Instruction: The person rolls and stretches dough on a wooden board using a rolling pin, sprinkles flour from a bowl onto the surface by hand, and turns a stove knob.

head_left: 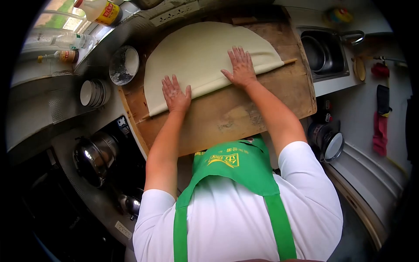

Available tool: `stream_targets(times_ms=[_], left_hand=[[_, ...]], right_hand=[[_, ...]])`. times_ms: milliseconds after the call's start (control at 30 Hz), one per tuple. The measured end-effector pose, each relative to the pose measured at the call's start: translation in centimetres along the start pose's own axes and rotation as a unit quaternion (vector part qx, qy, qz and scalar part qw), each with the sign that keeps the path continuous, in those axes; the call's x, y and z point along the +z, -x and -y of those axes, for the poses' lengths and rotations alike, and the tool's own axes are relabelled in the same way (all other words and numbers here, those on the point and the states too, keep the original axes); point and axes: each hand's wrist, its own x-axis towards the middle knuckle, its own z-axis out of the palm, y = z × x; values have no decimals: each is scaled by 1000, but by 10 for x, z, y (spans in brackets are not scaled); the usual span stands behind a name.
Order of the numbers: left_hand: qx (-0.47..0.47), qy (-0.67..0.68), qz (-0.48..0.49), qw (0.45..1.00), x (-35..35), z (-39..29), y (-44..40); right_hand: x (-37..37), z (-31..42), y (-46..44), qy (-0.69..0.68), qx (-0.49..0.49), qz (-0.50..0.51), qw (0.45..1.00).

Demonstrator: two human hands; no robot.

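A large pale sheet of dough (200, 48) lies on a wooden board (227, 118), its near edge wrapped around a thin wooden rolling pin (290, 61) whose ends stick out at both sides. My left hand (176, 94) rests flat on the dough left of the middle, fingers spread. Farther right, my right hand (240, 67) lies on the dough with its fingers apart, the palm near the rolled edge. Both hands look dusted with flour.
A bowl with white powder (131, 61) stands left of the board, near stacked bowls (92, 93) and bottles (104, 13). A sink (325, 52) is at the right. Pots (94, 155) stand at the lower left.
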Motion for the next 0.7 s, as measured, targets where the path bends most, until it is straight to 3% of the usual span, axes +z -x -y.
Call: stream_targets(times_ms=[33, 200, 367, 500, 600, 700], left_hand=[[1, -51, 54, 997, -1, -6, 14], [86, -26, 103, 991, -5, -4, 121], [132, -44, 158, 978, -19, -3, 190], [193, -18, 76, 978, -28, -12, 125], [181, 45, 54, 981, -13, -32, 53], [172, 16, 23, 985, -13, -59, 3]], right_hand=[[4, 2, 13, 52, 5, 55, 997], [15, -7, 123, -20, -22, 1, 1000], [1, -13, 207, -34, -33, 30, 998], [-15, -39, 167, -63, -35, -45, 996], [-20, -62, 120, -79, 33, -81, 993], [-21, -90, 102, -55, 115, -110, 986]])
